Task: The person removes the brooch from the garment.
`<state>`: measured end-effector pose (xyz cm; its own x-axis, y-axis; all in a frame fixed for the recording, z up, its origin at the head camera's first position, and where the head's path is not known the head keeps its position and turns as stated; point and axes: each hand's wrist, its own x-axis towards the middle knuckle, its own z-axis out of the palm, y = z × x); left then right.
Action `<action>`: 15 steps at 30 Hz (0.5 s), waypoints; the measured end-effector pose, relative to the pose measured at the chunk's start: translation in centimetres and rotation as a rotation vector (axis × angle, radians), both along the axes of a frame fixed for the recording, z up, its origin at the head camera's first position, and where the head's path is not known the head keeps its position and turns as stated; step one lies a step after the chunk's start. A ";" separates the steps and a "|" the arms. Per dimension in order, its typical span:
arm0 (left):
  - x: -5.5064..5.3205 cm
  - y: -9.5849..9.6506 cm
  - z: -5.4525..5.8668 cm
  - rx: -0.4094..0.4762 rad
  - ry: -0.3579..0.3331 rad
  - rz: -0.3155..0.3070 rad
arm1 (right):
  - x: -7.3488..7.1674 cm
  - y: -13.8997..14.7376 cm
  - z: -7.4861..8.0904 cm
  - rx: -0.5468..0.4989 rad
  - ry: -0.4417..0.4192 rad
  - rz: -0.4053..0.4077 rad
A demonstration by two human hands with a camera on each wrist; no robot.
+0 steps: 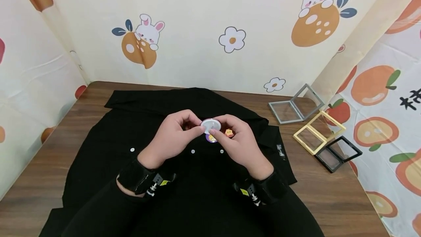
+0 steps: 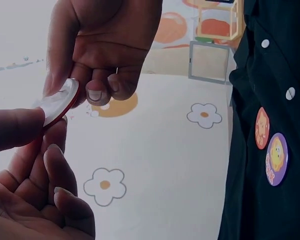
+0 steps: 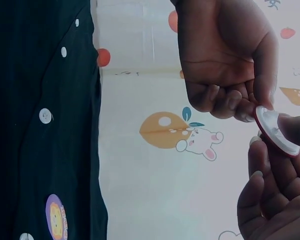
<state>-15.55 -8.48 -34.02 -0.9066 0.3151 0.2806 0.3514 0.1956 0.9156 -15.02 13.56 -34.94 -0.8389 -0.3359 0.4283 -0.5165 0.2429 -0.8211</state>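
Both hands pinch a round pin badge (image 1: 210,124) between thumbs and fingers, above a black button-up shirt (image 1: 98,149) spread on the table. My left hand (image 1: 172,134) grips its left edge, and my right hand (image 1: 239,142) its right edge. The badge's white back faces up; in the left wrist view, the badge (image 2: 60,103) shows a red rim. A purple badge (image 2: 277,159) and an orange-red badge (image 2: 262,128) lie on the shirt front. From the head, the purple badge (image 1: 211,138) is partly covered by the held one.
On the right stand three open hinged frames with clear panes: grey (image 1: 297,109), yellow (image 1: 317,134) and black (image 1: 334,153). White buttons (image 1: 193,151) run across the shirt. Behind the brown wooden table (image 1: 329,200) rises a printed cloth wall (image 1: 197,46).
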 end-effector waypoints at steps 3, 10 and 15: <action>0.2 0.1 0.0 0.004 0.021 -0.003 | 0.0 0.0 0.0 -0.007 -0.002 -0.007; 0.4 0.4 -0.1 0.003 0.048 -0.002 | 0.1 0.1 0.1 -0.038 -0.033 -0.001; 0.5 0.5 -0.1 -0.002 0.048 -0.006 | 0.2 0.1 0.3 -0.050 -0.072 0.002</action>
<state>-15.02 -7.98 -34.11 -0.8902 0.3213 0.3230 0.3959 0.1947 0.8974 -14.78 13.64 -34.61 -0.8677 -0.3170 0.3828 -0.4557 0.2001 -0.8673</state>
